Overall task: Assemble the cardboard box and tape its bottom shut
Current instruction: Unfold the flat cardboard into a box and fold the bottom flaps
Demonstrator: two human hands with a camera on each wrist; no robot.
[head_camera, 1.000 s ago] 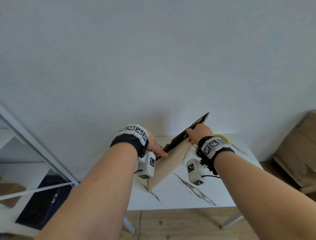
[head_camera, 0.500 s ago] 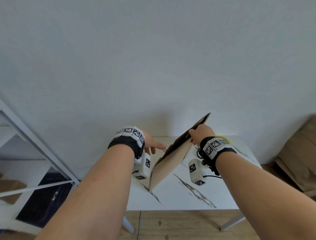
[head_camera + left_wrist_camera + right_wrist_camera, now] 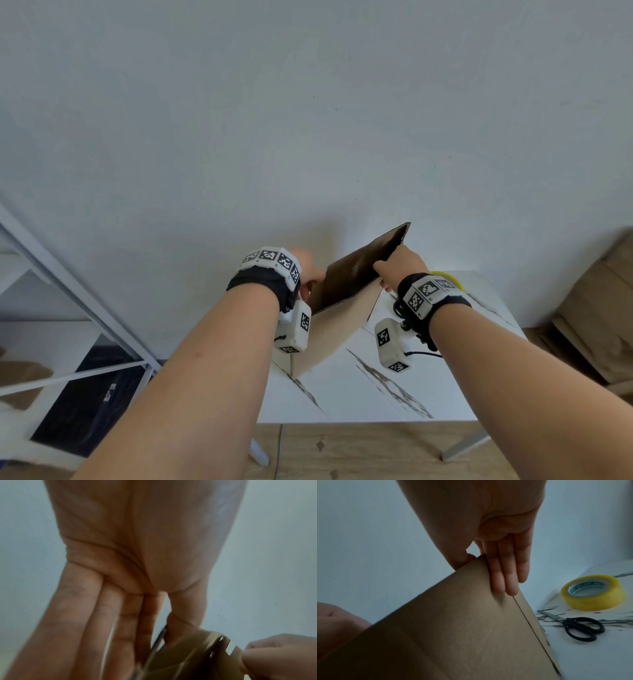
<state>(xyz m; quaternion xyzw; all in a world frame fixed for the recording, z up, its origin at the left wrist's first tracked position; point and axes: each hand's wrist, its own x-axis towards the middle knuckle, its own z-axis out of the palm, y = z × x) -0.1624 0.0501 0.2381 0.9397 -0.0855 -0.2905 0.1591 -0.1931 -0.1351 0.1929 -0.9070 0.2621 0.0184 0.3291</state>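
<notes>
Room first: a plain pale grey wall (image 3: 308, 120) filled most of the head view, a white metal shelf frame (image 3: 78, 301) stood at left, a heap of flat brown cardboard (image 3: 592, 308) at right, wood-look floor (image 3: 359, 452) below.

White marble-patterned table (image 3: 359, 394) against the wall. On it stood the flattened brown corrugated cardboard box (image 3: 346, 308), tilted on its lower edge, only starting to open (hardly any gap between panels). By my reading the task was at its beginning: box not squared, bottom flaps unfolded, nothing taped.

Right hand (image 3: 399, 265) clamped the upper edge, thumb behind, fingers (image 3: 506, 574) together flat on the outer face. Left hand (image 3: 308, 270) was at the opposite edge, fingers (image 3: 109, 622) straight and together; whether the thumb pinched, could not tell.

Yellow-edged roll of clear packing tape (image 3: 593, 592) and black-handled scissors (image 3: 573, 624) lay untouched beside the box.
</notes>
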